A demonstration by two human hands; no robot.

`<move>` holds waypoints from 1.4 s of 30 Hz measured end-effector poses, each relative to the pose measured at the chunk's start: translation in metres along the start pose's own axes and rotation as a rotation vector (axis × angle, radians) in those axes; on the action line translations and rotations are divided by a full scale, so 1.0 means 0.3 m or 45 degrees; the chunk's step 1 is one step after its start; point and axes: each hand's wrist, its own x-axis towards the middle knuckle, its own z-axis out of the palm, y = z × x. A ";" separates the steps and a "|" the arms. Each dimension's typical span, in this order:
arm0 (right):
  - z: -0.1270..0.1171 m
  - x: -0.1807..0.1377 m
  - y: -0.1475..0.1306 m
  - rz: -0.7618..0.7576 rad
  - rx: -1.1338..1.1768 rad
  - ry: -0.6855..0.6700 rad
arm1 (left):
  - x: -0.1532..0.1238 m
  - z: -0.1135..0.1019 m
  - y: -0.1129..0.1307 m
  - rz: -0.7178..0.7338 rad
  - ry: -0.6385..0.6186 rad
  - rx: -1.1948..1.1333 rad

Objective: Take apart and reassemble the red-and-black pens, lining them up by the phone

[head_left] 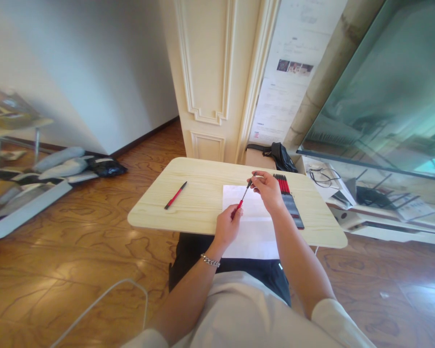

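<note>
My left hand (227, 226) is closed around the red barrel (240, 204) of a pen, over a sheet of white paper (253, 237). Up and to the right, my right hand (267, 189) pinches the pen's black end piece (250, 183). A thin dark refill (244, 195) spans the gap between the two parts. Another red and black pen (176, 195) lies by itself on the left of the pale wooden table (199, 174). Beside my right wrist, several red and black pens (282, 183) lie in a row, above a dark flat case (293, 211).
Past the table's far edge sits a black bag (281, 155). On the right, a white cabinet (377, 222) carries cables and papers below a large dark screen (391, 96). Bags and boxes (61, 164) are piled on the wooden floor at left, and a white cable (105, 290) lies nearer.
</note>
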 end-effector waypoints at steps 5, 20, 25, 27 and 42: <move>-0.002 -0.029 0.032 -0.008 -0.121 -0.103 | 0.002 0.002 -0.006 -0.008 0.002 -0.001; -0.017 -0.103 0.067 0.087 -0.010 -0.239 | 0.002 -0.023 0.042 -0.134 -0.277 -0.380; -0.015 -0.130 0.071 0.122 0.107 -0.183 | 0.002 -0.030 0.073 -0.349 -0.368 -0.640; -0.001 -0.137 0.085 0.109 0.095 -0.103 | 0.002 -0.026 0.074 -0.369 -0.291 -0.598; 0.050 -0.187 0.123 0.191 -0.007 0.123 | -0.014 -0.009 0.082 -0.441 -0.275 -0.545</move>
